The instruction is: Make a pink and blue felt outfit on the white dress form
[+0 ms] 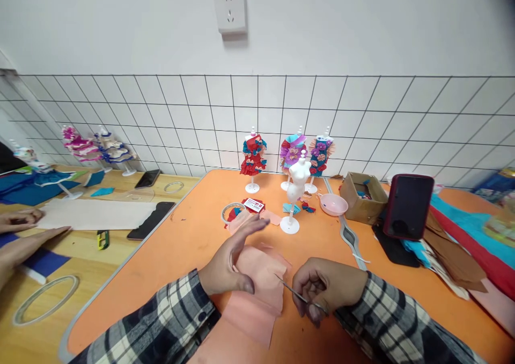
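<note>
While right hand [322, 286] clutches scissors [292, 288], left hand [221, 265] splays over pink paper [263, 278]
Lightly held, the paper could slip — and tear.

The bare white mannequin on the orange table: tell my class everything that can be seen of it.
The white mannequin is a small, smooth, plastic-looking torso, headless and armless, with a stepped knob on its neck. A thin post joins it to a round white base. It stands upright on the orange table, undressed, in front of two dressed mannequins. A blue scrap lies by its post; whether they touch is unclear. Neither the left hand nor the right hand touches it.
</note>
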